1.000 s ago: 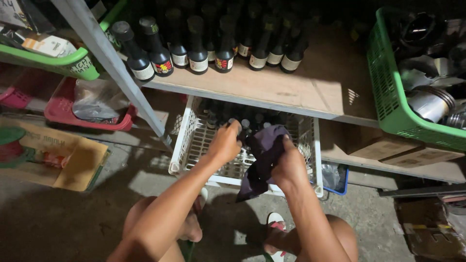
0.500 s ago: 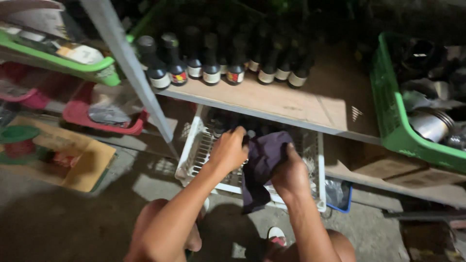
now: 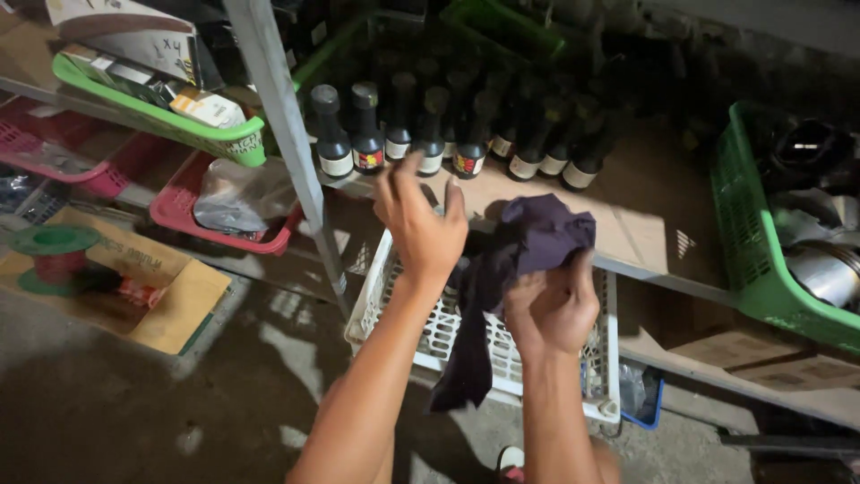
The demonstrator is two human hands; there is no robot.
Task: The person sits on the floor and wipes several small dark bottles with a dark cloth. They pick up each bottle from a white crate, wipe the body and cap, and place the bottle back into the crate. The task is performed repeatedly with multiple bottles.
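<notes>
From the head view, your right hand grips a dark purple cloth above the white crate. Your left hand, fingers spread, is raised above the crate, below the row of dark bottles.

Single view only. Head-worn camera looks down and forward from above the person's forearms, close to both hands, the left hand and the right hand mid-frame. It faces a low wooden shelf, with the concrete floor below. There is no second view to overlap with.
</notes>
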